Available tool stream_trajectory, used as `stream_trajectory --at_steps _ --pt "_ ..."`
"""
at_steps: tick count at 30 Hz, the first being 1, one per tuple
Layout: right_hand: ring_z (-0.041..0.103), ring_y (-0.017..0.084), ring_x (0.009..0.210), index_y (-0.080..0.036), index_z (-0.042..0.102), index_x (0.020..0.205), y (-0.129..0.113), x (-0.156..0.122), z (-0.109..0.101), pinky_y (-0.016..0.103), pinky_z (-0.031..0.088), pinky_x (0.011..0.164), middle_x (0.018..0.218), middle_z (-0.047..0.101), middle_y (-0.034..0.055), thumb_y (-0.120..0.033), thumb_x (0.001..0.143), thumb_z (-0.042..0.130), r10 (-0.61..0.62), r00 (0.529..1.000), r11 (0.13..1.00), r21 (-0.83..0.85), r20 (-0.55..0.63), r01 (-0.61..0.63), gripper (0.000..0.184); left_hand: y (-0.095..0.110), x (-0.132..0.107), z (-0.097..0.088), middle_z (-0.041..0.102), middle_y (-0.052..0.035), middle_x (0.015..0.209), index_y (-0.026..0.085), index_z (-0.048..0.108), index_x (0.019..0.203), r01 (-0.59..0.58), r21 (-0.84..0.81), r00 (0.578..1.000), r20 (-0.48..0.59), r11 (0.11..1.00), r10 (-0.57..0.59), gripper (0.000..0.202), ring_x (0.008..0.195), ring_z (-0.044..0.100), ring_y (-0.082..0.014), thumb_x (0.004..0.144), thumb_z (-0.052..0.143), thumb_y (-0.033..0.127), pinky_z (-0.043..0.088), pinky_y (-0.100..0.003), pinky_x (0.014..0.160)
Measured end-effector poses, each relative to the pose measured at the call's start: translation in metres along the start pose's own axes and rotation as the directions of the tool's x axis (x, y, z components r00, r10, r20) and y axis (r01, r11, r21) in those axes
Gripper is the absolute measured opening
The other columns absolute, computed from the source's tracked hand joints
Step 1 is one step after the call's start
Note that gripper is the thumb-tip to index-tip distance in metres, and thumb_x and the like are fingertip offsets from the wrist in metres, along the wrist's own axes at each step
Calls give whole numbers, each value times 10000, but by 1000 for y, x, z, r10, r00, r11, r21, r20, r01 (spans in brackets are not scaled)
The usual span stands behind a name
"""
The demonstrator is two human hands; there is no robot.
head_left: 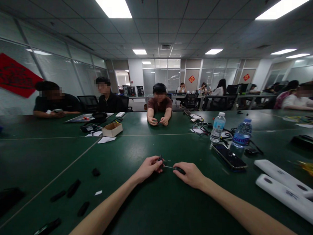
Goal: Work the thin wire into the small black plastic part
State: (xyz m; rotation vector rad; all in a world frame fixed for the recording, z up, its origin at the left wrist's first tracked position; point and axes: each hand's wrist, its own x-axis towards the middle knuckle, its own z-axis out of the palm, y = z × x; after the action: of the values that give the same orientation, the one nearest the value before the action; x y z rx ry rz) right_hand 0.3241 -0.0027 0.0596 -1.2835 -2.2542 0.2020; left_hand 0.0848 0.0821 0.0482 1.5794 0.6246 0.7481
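Observation:
My right hand (191, 175) is closed around the black handle of a screwdriver (180, 170), its thin metal shaft pointing left. Pinched in the fingers of my left hand (148, 169) is a small black part (160, 159), whose exact kind I cannot make out. The shaft's tip reaches close to that part; whether the two touch is too small to tell. Both hands are just above the green table (160, 213). To the left lie several small black pieces, among them a short block (83, 209) and a squarish one (96, 172), beside a white scrap (98, 193).
Right of my hands are a phone (229, 157), two water bottles, one with a blue cap (242, 133), tangled cables (199, 124) and two long white devices (290, 202). A small cardboard box (112, 130) stands at the back left. Across the table sits a person (159, 105).

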Motion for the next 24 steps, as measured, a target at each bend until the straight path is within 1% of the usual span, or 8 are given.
stream_trajectory --at_steps 9,16,24 --pt "621 154 743 -215 635 1097 -4 0 -3 260 484 680 915 666 29 -346 941 512 2 1000 1000 -23 -19 -2 239 -4 2 0 656 -83 912 129 599 1083 -11 16 1000 -10 1000 11 417 724 625 -157 853 581 476 472 -268 650" --pt "616 142 742 -208 626 1095 -3 -1 -3 247 485 667 931 661 25 -336 950 502 12 1000 1000 -3 -6 -12 230 -8 4 -2 656 -88 942 133 599 1096 -12 43 1000 -6 999 13 429 757 620 -167 854 568 485 472 -286 673" --pt "614 152 754 -203 627 1092 -5 0 -3 262 489 686 931 660 31 -329 948 508 3 1000 1000 -13 -17 -3 225 1 0 1 663 -81 892 122 614 1074 -35 49 999 -15 998 36 397 759 605 -159 859 577 453 455 -269 676"
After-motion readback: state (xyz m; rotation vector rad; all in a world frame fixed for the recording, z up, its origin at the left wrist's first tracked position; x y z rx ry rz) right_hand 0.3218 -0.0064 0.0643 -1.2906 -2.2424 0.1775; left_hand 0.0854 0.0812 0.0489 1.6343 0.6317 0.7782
